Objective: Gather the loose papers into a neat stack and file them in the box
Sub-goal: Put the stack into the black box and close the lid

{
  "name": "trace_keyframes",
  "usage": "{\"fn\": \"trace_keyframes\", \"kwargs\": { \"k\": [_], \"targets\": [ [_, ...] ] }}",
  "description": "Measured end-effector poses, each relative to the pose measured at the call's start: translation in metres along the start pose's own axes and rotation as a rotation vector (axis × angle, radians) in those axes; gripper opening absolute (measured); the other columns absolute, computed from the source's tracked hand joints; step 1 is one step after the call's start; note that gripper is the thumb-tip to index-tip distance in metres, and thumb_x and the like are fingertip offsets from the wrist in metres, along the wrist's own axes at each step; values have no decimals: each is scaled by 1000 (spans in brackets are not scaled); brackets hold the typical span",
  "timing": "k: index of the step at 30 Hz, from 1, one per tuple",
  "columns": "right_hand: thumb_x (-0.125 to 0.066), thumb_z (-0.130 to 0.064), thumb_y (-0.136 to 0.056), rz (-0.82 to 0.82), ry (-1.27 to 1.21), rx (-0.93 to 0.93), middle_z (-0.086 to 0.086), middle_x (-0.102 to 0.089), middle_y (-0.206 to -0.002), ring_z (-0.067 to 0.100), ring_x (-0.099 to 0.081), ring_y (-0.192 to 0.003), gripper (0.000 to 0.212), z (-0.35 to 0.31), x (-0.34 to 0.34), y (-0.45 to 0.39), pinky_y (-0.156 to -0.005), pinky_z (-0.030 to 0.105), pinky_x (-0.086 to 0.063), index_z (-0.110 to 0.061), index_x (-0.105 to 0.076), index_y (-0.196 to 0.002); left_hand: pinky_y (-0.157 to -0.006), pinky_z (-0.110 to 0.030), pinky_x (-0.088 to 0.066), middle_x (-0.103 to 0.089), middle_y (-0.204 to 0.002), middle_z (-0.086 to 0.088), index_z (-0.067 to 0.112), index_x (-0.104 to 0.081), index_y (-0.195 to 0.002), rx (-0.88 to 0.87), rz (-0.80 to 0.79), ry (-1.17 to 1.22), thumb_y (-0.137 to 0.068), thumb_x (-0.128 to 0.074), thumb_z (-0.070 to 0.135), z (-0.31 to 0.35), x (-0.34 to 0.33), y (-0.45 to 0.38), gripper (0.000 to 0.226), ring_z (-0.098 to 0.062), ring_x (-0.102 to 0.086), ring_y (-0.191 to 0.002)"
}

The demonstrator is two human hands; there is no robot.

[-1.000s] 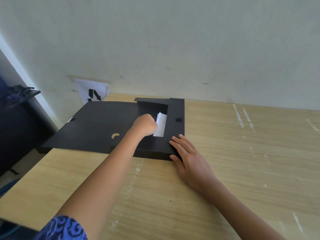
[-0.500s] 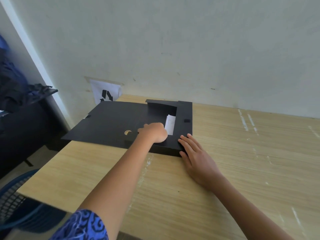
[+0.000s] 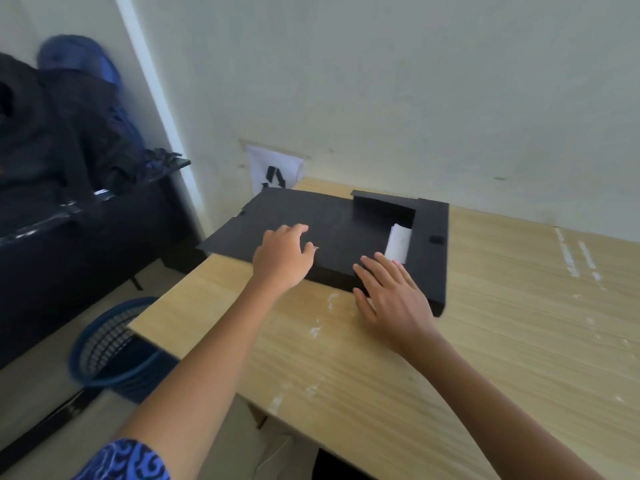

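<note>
The left hand (image 3: 282,259) has moved away from the white papers (image 3: 398,242) and now lies out on the flat black lid (image 3: 294,213), fingers loose, holding nothing. The right hand (image 3: 391,299) has slid left along the box (image 3: 433,265), flat and spread wide. One black cardboard box lies on one smooth wooden table (image 3: 485,341). The papers sit inside its opening.

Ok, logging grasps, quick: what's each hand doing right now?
Left hand: open, fingers loosely curled over the black box's lid, holding nothing.
Right hand: open, flat on the box's front edge.
</note>
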State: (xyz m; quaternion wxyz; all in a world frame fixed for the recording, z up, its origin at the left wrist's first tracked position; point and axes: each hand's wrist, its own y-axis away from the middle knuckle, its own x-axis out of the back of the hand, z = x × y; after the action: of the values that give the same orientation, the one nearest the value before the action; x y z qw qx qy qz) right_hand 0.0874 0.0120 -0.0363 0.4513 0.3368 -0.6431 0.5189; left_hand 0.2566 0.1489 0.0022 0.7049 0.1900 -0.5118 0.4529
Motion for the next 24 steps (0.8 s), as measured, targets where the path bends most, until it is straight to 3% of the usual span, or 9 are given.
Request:
{"fn": "trace_keyframes", "kwargs": {
  "k": [4,10,16,19,22,24],
  "targets": [
    [-32,-39,-106,-49,-52,-38,2,-36,-160,22,-23,-152,53,-34,-19,-17,-120,34,1,-16,-36,-153,-98,-50,-52,-51,-148,-4,25,-43,-151,224,-14,-42,-102,-46,43,-56,6,5,53,-32,-44,-135],
    [-52,-28,-101,82,-117,-121,3,-57,-144,23,-45,-140,42,-38,-30,-19,-118,33,-23,-12,-58,-138,-99,-50,-46,-48,-147,-15,14,-44,-149,420,35,-150,-100,-46,47,-107,10,-12,59,-38,-43,-131],
    [-59,-26,-98,87,-125,-127,3,-60,-141,24,-48,-137,41,-38,-33,-21,-116,37,-30,-11,-60,-136,-111,-55,-39,-56,-140,-18,5,-41,-142,678,87,119,-97,-54,46,-127,9,-38,61,-39,-51,-129],
    [-58,-27,-98,87,-133,-123,3,-59,-142,23,-47,-138,42,-37,-34,-21,-116,36,-30,-11,-59,-138,-108,-58,-44,-68,-125,-14,9,-37,-145,592,283,232,-97,-62,31,-126,5,-44,58,-38,-64,-117],
    [-58,-27,-99,85,-151,-125,2,-58,-143,22,-46,-139,43,-37,-34,-21,-117,36,-29,-12,-57,-139,-86,-43,-57,-71,-102,-10,12,-25,-155,434,516,365,-98,-62,20,-114,9,-44,69,-30,-70,-98],
    [-57,-29,-99,73,-161,-132,1,-57,-144,22,-44,-140,44,-38,-33,-21,-117,35,-27,-13,-56,-140,-84,-34,-56,-70,-118,-14,13,-22,-156,377,593,533,-98,-63,18,-102,17,-43,71,-25,-71,-97]
  ]
}}
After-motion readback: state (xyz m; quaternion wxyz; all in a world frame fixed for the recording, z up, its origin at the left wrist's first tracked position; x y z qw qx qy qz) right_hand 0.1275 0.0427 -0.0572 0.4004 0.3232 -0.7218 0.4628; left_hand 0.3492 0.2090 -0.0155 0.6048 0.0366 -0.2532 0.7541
